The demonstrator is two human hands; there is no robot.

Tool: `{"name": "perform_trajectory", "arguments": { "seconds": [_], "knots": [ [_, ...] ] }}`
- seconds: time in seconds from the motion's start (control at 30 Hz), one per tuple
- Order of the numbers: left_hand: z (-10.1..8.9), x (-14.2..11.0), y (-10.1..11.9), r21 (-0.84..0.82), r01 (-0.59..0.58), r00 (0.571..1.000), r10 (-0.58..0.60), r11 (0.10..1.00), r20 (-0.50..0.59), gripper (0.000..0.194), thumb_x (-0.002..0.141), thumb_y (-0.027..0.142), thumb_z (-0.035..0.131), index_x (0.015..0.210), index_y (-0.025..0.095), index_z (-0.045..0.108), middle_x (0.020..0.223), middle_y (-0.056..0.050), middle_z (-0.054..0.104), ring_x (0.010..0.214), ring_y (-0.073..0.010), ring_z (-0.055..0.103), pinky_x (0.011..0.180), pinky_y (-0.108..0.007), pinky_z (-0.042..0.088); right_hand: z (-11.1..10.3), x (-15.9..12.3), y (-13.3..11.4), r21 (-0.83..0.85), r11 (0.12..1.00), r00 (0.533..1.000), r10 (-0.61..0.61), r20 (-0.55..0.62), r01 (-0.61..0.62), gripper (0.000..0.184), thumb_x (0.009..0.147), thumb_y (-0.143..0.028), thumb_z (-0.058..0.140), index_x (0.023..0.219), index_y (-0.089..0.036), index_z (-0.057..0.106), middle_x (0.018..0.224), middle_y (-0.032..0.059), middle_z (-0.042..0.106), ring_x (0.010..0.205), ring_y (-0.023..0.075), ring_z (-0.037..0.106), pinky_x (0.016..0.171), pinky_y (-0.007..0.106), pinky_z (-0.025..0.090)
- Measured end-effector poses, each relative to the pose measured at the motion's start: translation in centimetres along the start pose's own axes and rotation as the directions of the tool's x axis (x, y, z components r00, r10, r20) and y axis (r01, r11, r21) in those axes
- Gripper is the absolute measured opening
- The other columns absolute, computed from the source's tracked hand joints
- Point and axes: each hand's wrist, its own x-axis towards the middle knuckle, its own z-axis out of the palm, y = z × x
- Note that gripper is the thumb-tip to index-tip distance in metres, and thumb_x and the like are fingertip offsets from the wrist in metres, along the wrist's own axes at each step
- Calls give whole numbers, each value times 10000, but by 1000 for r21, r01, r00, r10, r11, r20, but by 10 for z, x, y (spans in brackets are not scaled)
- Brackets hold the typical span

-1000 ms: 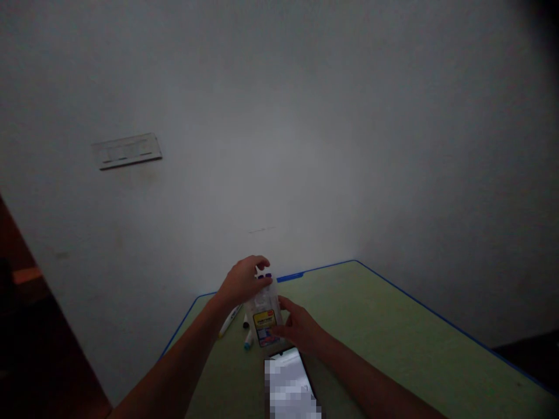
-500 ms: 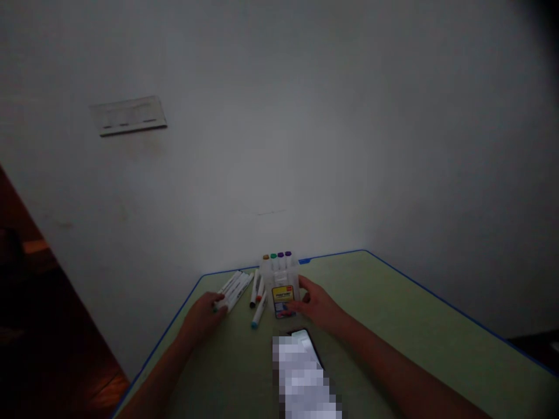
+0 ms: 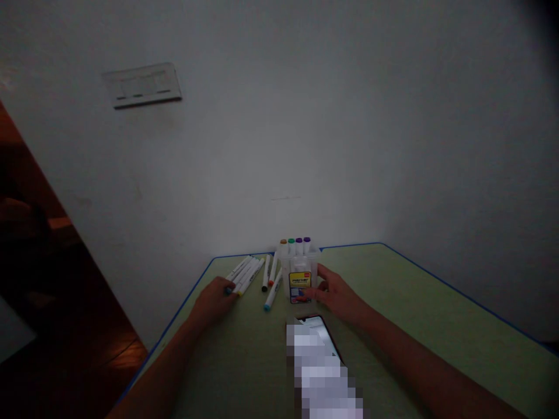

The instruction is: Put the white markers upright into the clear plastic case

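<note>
My left hand (image 3: 213,301) is at the near ends of several white markers (image 3: 248,277) lying side by side, its fingers curled around them. My right hand (image 3: 334,294) grips a clear plastic marker box (image 3: 286,284) by its right side, thumb across the yellow label on the front. Inside the box stand several markers (image 3: 299,245) with brown, green and purple ends up. Between my left hand and the box lie loose markers: one with a black end (image 3: 265,274), one with a red-orange end (image 3: 273,270) and one with a light blue end (image 3: 273,291).
A phone (image 3: 325,337), partly blurred out, lies in front of the box. The green table (image 3: 428,308) has a blue edge and meets a grey wall (image 3: 305,116). A clear plastic holder (image 3: 144,86) is fixed to the wall at upper left.
The camera view has shifted, so everything sits higher and further right. The box has turned slightly more upright and moved a little right with my right hand. My left hand stays at the markers.
</note>
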Motion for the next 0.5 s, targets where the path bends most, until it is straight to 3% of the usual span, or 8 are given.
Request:
{"name": "perform_trajectory", "arguments": {
  "seconds": [0.23, 0.5],
  "knots": [
    [-2, -2, 4, 36, 10, 1000, -10, 999, 8, 256, 701, 385, 536, 740, 153, 636, 948, -103, 594, 786, -209, 572, 694, -287, 424, 0, -1, -2, 5, 1000, 1000, -3, -8, 3, 521, 683, -310, 621, 1173, -188, 491, 1045, 89, 610, 506, 76, 484, 438, 197, 347],
    [-6, 1, 3, 25, 13, 1000, -13, 1000, -20, 213, 743, 277, 471, 737, 150, 641, 905, -93, 625, 800, -195, 571, 706, -266, 411, 0, -1, -2, -12, 1000, 1000, -7, -11, 7, 501, 700, -314, 613, 1168, -183, 493, 1104, 101, 595, 496, 64, 476, 441, 196, 359]
  ]
}}
